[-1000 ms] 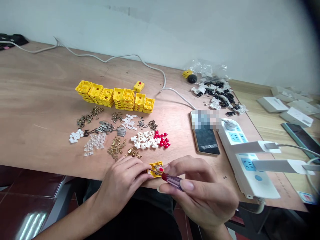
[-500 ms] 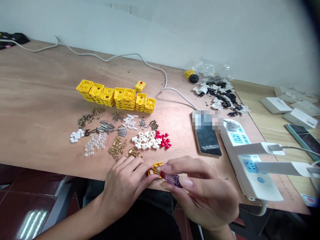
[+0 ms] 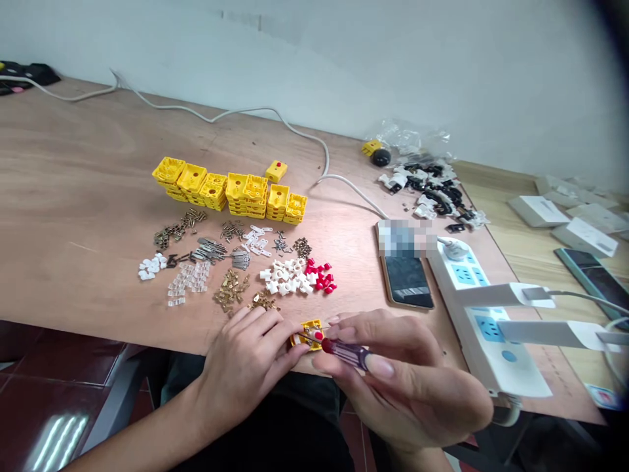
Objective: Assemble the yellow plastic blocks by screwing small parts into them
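Note:
At the table's front edge, my left hand (image 3: 250,354) grips a small yellow housing (image 3: 312,324) by its left side. White and metal parts and a red piece (image 3: 318,335) show inside it. My right hand (image 3: 413,377) holds a screwdriver (image 3: 348,353) by its dark purple and red handle, the thin shaft reaching left over the housing. The shaft's tip lies close to my left fingers; I cannot tell whether it touches a screw. Beyond my hands lie white plastic pieces (image 3: 289,276), red caps (image 3: 325,276) and brass pieces (image 3: 265,300).
Stacks of yellow housings (image 3: 236,190) stand behind heaps of screws (image 3: 194,217), clear blocks (image 3: 189,282) and metal strips (image 3: 209,250). A phone (image 3: 407,272) and a power strip (image 3: 511,367) with chargers lie to the right. Black and white parts (image 3: 437,190) are piled at the back.
My right hand and the screwdriver have shifted slightly right, baring the red piece inside the housing. My left hand stays on the housing. The view has moved a little.

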{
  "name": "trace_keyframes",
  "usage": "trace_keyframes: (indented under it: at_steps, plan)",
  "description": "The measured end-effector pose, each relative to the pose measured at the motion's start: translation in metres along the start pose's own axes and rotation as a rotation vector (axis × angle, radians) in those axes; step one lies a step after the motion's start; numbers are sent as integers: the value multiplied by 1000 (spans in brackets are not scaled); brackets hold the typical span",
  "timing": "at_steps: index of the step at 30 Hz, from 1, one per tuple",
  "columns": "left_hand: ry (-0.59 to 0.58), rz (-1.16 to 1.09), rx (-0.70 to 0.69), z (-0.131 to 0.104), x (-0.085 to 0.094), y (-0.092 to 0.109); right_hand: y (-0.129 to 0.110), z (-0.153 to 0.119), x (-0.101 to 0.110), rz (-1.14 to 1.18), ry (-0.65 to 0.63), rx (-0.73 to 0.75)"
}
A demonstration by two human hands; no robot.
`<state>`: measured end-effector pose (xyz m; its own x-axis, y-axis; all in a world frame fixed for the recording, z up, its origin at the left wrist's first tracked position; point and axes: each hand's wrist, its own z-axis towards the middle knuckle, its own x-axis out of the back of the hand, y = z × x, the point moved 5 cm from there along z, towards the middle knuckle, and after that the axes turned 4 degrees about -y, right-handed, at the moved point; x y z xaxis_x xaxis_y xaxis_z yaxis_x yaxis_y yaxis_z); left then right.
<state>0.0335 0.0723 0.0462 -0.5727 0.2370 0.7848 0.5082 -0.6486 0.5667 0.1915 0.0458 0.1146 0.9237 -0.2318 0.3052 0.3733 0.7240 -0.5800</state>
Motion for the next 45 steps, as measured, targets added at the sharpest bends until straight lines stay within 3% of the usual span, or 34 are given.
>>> trace_keyframes:
  at_steps: [6, 12, 18, 24, 30, 38, 43, 45]
  plan:
    - [80, -3, 7, 0, 3, 0, 2, -7, -11, 111, -233, -72]
    - [-12, -106, 32, -1, -1, -6, 1, -4, -7, 9, 39, -21]
    - [6, -101, 34, 0, 2, -5, 6, -6, -13, 136, -184, -93]
    - [-24, -139, 38, 1, 2, -4, 5, -4, -7, 79, -24, -90]
    - [11, -109, 17, 0, 2, -4, 7, -9, -17, 203, -232, -126]
    - [-71, -104, 35, 2, 1, -5, 6, -4, -10, 98, -59, -154]
    - [-18, -75, 34, 2, 2, -4, 8, -3, -11, 180, -204, -167]
    - [-26, -67, 44, 1, 1, -5, 7, -3, -11, 174, -179, -153]
